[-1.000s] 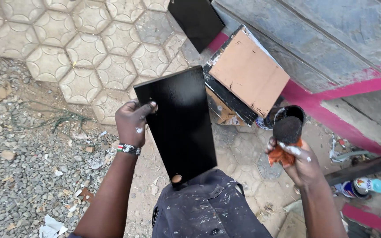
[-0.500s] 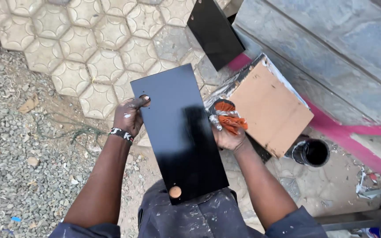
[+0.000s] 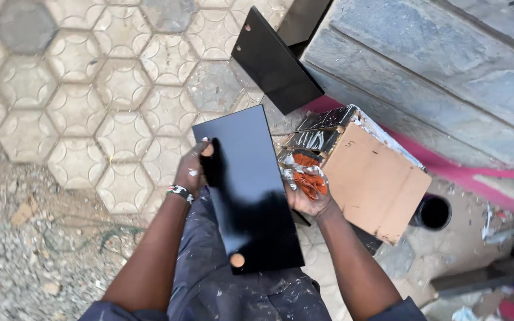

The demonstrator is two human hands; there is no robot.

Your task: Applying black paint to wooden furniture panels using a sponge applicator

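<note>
1. Black and glossy, the painted board [image 3: 246, 189] is the thing in hand; the left hand [image 3: 193, 169] grips its left long edge, fingers curled round the rim with a fingertip over a small round hole near the top corner.
2. The right hand [image 3: 306, 189] is clenched on an orange rag [image 3: 310, 178], streaked with paint, and presses it against the board's right edge about halfway along.
3. The board lies tilted between the two hands, its lower end resting over the person's lap on the dark, paint-spattered trousers [image 3: 251, 294]; a second round hole shows pale near that lower end.
4. Just right of the rag stands a brown cardboard box [image 3: 376, 181], its near side smeared black.
5. Beyond the box's lower right corner sits a small round tin [image 3: 434, 212]; its inside looks black, though what it holds cannot be told.
6. Another black panel [image 3: 275, 62] leans against the grey wall [image 3: 435, 77] above, on the hexagonal paving [image 3: 90, 89].
</note>
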